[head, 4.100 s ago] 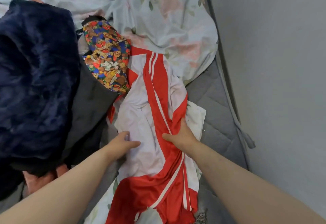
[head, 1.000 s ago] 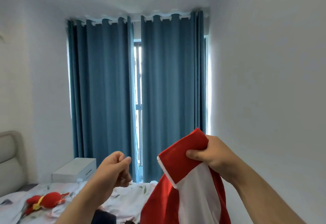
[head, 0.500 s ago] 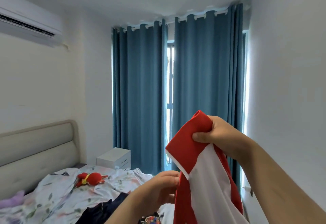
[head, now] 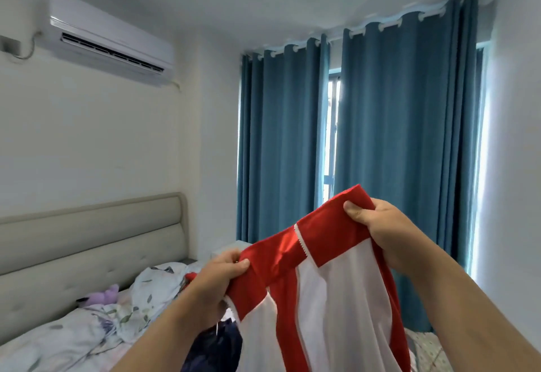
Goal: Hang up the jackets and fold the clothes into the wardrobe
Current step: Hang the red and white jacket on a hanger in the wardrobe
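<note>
I hold a red and white jacket (head: 328,292) up in the air in front of me, and it hangs down out of the frame's bottom. My right hand (head: 377,231) grips its red top band at the upper right. Lower and to the left, my left hand (head: 216,281) pinches the other end of that band. The band stretches between the two hands with a white zip edge showing in the middle. A dark navy garment (head: 213,345) lies on the bed below, partly hidden by my left forearm.
The bed with floral bedding (head: 87,333) and a padded headboard (head: 87,243) fills the lower left, with a purple plush toy (head: 102,297) on it. Blue curtains (head: 395,152) cover the window ahead. An air conditioner (head: 108,38) hangs high on the left wall.
My left hand has taken hold of the jacket's red band, and the band is now spread between both hands. The camera has turned further left, showing more of the bed and air conditioner.
</note>
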`<state>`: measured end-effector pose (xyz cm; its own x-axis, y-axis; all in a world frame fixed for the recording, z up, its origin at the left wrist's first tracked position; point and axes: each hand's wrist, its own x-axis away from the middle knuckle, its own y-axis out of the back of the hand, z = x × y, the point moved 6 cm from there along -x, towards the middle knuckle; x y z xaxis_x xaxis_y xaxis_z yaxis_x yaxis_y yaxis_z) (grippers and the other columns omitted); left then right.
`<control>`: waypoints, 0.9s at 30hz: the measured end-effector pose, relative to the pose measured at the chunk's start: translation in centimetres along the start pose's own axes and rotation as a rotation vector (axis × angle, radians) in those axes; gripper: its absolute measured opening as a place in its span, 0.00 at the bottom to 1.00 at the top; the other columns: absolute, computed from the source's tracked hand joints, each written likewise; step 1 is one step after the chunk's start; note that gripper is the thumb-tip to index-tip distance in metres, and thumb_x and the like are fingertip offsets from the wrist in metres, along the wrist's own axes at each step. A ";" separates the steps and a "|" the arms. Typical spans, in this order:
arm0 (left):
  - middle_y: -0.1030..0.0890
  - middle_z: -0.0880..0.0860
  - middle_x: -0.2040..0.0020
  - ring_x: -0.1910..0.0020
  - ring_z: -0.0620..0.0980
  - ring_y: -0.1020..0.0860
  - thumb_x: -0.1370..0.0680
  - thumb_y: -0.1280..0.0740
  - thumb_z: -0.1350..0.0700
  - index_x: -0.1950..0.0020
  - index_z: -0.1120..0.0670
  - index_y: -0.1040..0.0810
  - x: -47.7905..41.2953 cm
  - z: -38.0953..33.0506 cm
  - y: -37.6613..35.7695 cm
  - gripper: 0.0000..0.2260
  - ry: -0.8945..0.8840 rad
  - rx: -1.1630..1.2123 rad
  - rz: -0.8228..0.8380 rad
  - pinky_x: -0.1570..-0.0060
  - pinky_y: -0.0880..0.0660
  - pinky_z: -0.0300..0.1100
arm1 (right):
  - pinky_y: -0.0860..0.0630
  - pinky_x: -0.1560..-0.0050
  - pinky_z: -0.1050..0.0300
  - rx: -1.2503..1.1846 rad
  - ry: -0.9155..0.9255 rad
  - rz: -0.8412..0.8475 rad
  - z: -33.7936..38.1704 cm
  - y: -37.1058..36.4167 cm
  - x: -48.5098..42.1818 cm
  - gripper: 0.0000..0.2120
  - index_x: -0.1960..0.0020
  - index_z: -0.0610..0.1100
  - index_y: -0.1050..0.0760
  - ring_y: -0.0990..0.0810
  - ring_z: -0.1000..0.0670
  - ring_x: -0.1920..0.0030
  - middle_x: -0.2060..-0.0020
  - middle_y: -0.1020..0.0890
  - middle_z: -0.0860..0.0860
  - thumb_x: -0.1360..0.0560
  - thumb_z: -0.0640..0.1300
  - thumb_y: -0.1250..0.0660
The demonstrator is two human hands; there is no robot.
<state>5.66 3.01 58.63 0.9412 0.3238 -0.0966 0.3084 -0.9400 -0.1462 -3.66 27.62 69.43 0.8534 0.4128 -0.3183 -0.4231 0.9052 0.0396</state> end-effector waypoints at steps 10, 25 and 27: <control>0.21 0.54 0.68 0.72 0.48 0.22 0.17 0.41 0.64 0.54 0.57 0.26 2.5 -6.7 6.3 0.08 -0.155 0.237 -0.173 0.71 0.23 0.42 | 0.16 0.62 0.49 -0.325 0.025 0.316 0.5 -12.9 1.5 0.20 0.48 0.36 0.19 0.13 0.41 0.58 0.54 0.14 0.38 0.37 0.43 0.23; 0.21 0.67 0.38 0.38 0.65 0.22 0.43 0.16 0.43 0.32 0.61 0.25 12.2 -9.5 17.5 0.45 -0.420 0.272 0.061 0.38 0.24 0.58 | 0.17 0.50 0.40 -0.277 0.203 0.053 0.6 -34.2 2.8 0.03 0.55 0.43 0.16 0.15 0.40 0.56 0.60 0.14 0.42 0.28 0.40 0.23; 0.18 0.67 0.45 0.43 0.67 0.20 0.43 0.17 0.56 0.38 0.59 0.20 13.1 -9.7 21.0 0.34 -0.446 0.200 -0.133 0.41 0.23 0.57 | 0.17 0.52 0.40 -0.313 0.154 0.083 0.7 -37.9 3.2 0.04 0.55 0.41 0.17 0.15 0.41 0.59 0.61 0.14 0.41 0.28 0.39 0.24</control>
<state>25.78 -13.58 63.80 0.7313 0.4954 -0.4687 0.3483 -0.8622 -0.3679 15.35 -5.26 67.57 0.7664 0.4416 -0.4665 -0.5820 0.7847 -0.2133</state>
